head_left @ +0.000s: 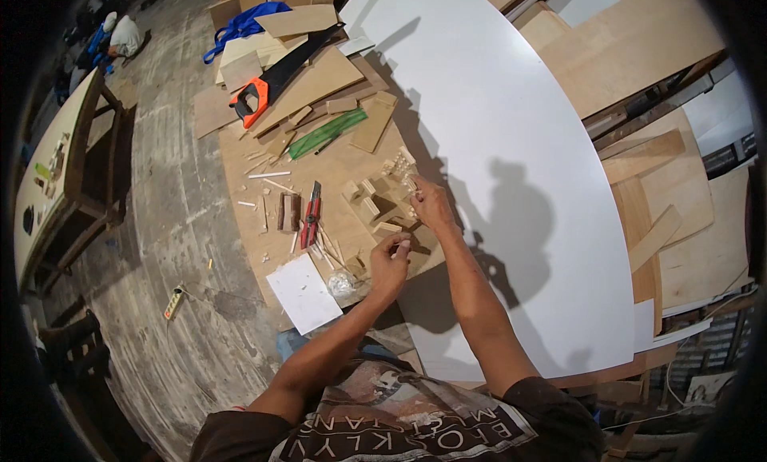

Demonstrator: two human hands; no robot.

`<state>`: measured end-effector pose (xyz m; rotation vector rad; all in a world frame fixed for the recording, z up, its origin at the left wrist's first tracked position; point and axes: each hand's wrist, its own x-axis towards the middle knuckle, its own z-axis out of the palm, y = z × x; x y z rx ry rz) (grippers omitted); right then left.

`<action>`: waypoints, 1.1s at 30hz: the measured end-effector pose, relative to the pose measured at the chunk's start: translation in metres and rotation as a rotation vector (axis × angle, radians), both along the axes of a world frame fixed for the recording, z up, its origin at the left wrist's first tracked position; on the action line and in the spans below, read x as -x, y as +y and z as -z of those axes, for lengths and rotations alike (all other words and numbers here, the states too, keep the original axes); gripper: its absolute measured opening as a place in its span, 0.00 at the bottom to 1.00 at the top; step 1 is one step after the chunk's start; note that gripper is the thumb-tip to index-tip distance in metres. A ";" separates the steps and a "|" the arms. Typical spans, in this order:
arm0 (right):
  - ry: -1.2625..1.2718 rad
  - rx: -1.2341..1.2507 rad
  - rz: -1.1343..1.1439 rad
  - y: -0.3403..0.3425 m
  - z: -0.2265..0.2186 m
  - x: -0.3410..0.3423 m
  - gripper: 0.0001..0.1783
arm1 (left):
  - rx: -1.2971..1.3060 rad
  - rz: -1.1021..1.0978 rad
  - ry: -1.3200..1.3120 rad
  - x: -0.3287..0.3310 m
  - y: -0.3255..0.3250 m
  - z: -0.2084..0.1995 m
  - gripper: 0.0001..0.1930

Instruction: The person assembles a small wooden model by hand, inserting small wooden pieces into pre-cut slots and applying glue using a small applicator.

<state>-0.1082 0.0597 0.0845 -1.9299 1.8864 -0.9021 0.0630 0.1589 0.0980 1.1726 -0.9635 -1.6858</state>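
Observation:
A small wooden model (370,207), made of upright blocks on a flat base, lies at the near right part of the plywood-topped table. My left hand (391,260) is at its near edge, thumb and fingers pinched together; whatever is between them is too small to name. Over the model's right side, my right hand (433,205) has its fingers closed in a pinch beside a cluster of small pale pieces (399,163). Its fingertips are partly hidden, so I cannot make out what they hold. A red utility knife (311,216) lies left of the model.
An orange-handled saw (250,101) rests on stacked wood offcuts (319,82) at the back, near a green strip (326,133) and blue cloth (248,22). White paper (304,292) and a clear plastic bag (341,284) lie at the front. A white board (519,102) stretches along the right.

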 end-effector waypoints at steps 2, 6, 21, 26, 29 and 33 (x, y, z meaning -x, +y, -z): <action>0.031 -0.015 0.019 -0.001 -0.001 -0.004 0.28 | 0.021 0.001 -0.023 -0.022 0.009 -0.002 0.11; 0.047 0.052 0.043 -0.001 0.008 -0.001 0.27 | 0.076 0.032 -0.073 -0.051 0.019 -0.003 0.11; 0.108 0.092 0.054 -0.004 0.009 -0.015 0.26 | 0.057 -0.035 -0.106 -0.099 0.011 -0.008 0.11; 0.096 0.039 0.084 -0.003 0.006 -0.018 0.25 | 0.048 -0.044 -0.126 -0.108 0.012 -0.011 0.12; 0.107 0.043 0.101 -0.004 0.005 -0.016 0.25 | 0.037 -0.035 -0.133 -0.111 0.015 -0.010 0.12; 0.090 -0.038 0.107 -0.003 -0.006 -0.021 0.23 | 0.037 -0.075 -0.119 -0.115 0.017 -0.015 0.12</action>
